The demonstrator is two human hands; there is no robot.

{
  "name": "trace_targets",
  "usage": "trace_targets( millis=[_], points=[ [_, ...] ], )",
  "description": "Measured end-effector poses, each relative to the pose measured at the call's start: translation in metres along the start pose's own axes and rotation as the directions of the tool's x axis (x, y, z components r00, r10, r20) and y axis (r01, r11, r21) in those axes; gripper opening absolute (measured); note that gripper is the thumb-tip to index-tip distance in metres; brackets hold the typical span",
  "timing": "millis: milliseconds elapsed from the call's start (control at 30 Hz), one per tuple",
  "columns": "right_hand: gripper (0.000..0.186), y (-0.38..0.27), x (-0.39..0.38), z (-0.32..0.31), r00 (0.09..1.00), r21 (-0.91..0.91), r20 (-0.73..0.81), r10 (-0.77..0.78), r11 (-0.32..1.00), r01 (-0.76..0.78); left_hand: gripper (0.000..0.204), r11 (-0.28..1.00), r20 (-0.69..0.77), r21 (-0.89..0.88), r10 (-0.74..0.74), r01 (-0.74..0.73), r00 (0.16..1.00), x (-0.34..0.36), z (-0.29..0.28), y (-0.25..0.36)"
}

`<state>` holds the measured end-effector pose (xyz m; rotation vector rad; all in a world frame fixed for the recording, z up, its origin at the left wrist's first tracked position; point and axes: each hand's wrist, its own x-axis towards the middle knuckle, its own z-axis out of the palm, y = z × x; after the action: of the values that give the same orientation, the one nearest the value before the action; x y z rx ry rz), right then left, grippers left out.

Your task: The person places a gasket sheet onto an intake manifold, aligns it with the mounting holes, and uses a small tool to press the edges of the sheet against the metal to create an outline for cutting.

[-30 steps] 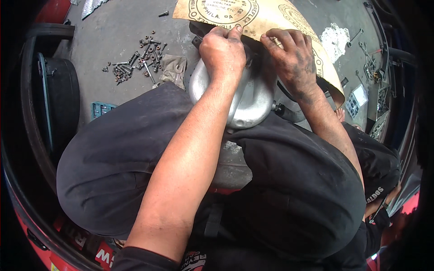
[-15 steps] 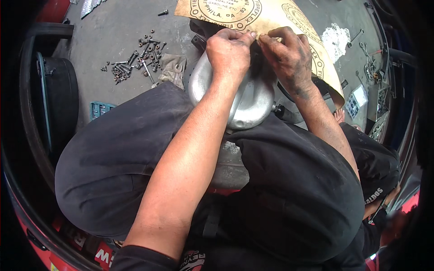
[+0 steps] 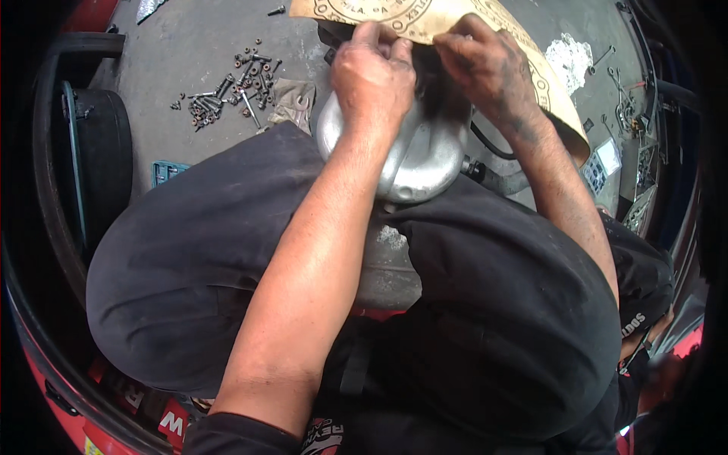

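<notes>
A large tan sheet of gasket paper [image 3: 447,17] with black printed emblems lies curved over a silver cast-metal engine part [image 3: 425,171] between my knees. My left hand [image 3: 373,80] is closed at the sheet's near edge, thumb and fingers bent over it. To its right, my right hand [image 3: 489,76], dark with grease, pinches the same edge between thumb and fingers. Both fingertips are partly hidden, and a dark hollow of the part shows below and between the hands.
Bolts and nuts [image 3: 243,87] lie scattered on the grey floor [image 3: 189,45] at left, beside a grey rag [image 3: 292,102]. Crumpled white material [image 3: 569,61], wrenches [image 3: 622,98] and a metal tray [image 3: 641,167] are at right. Another person's dark-clad leg [image 3: 644,265] is at lower right.
My hands have moved apart along the paper's edge, the left one a little leftward and the right one slightly to the right. The sheet sits higher in view.
</notes>
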<state>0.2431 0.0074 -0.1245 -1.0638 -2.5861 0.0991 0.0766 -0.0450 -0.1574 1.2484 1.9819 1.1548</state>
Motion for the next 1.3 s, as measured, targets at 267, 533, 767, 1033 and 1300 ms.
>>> trace_targets(
  millis=[267, 533, 767, 1033, 1300],
  points=[
    [0.010, 0.004, 0.024, -0.024, 0.980, 0.155, 0.157, 0.122, 0.977, -0.146, 0.020, 0.876, 0.073, 0.144, 0.455, -0.461, 0.887, 0.010, 0.002, -0.007],
    [0.011, -0.002, 0.013, -0.016, 0.985, 0.224, 0.133, 0.114, 0.964, -0.142, 0.017, 0.622, 0.186, 0.405, 0.661, -0.670, 0.727, 0.017, -0.001, -0.022],
    [0.022, 0.000, -0.004, -0.003, 0.992, 0.183, 0.106, 0.075, 0.979, -0.093, 0.019, 0.526, 0.181, 0.462, 0.732, -0.714, 0.657, 0.022, 0.000, -0.026],
    [0.010, -0.001, -0.004, 0.010, 0.998, 0.132, -0.059, 0.034, 0.991, -0.025, 0.031, 0.508, 0.235, 0.522, 0.686, -0.685, 0.688, 0.010, -0.002, -0.021],
    [0.009, 0.000, -0.005, 0.016, 0.994, 0.143, -0.081, 0.074, 0.988, -0.062, 0.060, 0.682, 0.336, 0.469, 0.450, -0.562, 0.827, -0.015, -0.005, -0.006]
  ],
)
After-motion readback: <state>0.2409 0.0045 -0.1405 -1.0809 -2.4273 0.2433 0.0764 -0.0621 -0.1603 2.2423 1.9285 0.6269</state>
